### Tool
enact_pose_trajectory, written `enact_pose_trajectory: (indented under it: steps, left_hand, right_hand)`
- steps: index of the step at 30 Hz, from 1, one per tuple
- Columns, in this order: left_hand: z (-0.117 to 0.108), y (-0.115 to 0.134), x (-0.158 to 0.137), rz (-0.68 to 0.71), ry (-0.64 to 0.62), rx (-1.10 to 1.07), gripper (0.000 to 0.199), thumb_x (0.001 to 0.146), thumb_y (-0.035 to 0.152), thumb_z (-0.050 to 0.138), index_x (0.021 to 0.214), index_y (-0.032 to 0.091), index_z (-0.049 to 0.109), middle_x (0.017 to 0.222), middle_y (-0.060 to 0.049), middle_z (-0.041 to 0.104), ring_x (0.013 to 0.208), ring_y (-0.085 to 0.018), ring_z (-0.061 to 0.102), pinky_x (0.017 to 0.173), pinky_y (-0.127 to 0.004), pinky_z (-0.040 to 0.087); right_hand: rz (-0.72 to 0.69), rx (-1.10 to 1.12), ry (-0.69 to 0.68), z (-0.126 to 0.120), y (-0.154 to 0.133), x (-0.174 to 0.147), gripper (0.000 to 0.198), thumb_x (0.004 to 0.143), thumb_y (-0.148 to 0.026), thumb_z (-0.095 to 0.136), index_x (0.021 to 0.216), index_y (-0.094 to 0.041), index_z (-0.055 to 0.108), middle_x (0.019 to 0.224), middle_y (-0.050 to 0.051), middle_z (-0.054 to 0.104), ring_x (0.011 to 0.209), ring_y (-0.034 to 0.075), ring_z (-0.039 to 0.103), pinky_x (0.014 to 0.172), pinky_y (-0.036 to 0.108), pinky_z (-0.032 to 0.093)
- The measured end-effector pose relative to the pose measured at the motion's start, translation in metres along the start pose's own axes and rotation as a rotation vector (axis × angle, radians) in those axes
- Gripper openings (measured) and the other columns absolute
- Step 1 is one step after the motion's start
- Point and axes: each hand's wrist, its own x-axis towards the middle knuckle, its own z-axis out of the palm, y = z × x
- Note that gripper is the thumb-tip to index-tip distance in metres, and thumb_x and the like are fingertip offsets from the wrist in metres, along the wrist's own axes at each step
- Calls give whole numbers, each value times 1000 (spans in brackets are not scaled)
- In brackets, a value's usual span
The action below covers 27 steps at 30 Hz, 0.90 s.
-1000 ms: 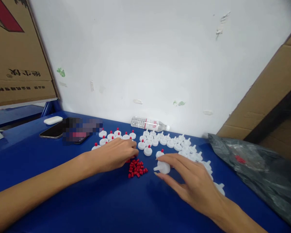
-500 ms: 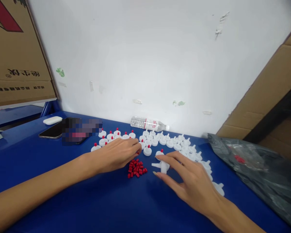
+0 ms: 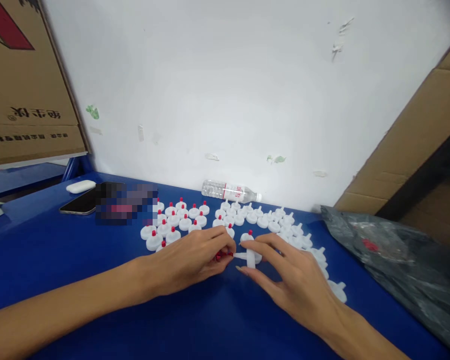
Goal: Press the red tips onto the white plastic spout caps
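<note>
My right hand (image 3: 290,272) grips a white plastic nozzle cap (image 3: 251,258) by its round base, held sideways with the spout pointing left. At the spout's tip, my left hand (image 3: 200,252) pinches a small red cap (image 3: 230,254). The red cap meets the spout; how far it is on, I cannot tell. Most of the loose red caps (image 3: 219,257) lie hidden behind my left hand. White nozzle caps with red tips (image 3: 173,235) stand upright beyond my left hand. Another red-tipped one (image 3: 247,237) stands just behind the held piece.
Bare-spouted white nozzle caps (image 3: 273,226) curve along the right. A clear bottle (image 3: 230,192) lies by the wall. Phone (image 3: 78,199) and white case (image 3: 81,186) sit at left. A dark plastic bag (image 3: 393,265) covers the right edge; a cardboard box (image 3: 30,90) stands at left.
My left hand has moved right and down from near the standing nozzle caps to the held spout, bringing a red cap to its tip. My right hand stays almost still.
</note>
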Motion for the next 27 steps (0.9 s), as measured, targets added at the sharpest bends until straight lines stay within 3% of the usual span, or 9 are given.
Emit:
enact_pose_trajectory:
  steps: [11, 21, 27]
  left_hand:
    - [-3, 8, 2, -54, -4, -11, 6, 103, 24, 51, 104, 21, 56, 99, -1, 60, 75, -11, 59, 67, -23, 45]
    - [-1, 8, 1, -71, -10, -87, 7, 103, 26, 53, 100, 20, 53, 98, 0, 59, 77, -11, 57, 66, -23, 43]
    - [2, 5, -1, -47, -19, -98, 7, 103, 27, 53, 100, 21, 53, 99, 0, 58, 78, -12, 56, 66, -24, 42]
  right_hand:
    - [-78, -111, 23, -5, -3, 2, 30, 100, -30, 56, 130, -26, 59, 112, 8, 67, 67, 11, 65, 55, 24, 50]
    - [-201, -169, 57, -12, -7, 5, 34, 99, -15, 50, 130, -23, 62, 110, 8, 70, 66, 11, 66, 52, 22, 50]
    - [-227, -184, 29, -9, -3, 3, 46, 94, -4, 46, 134, -24, 60, 125, 6, 71, 87, 15, 73, 66, 24, 58]
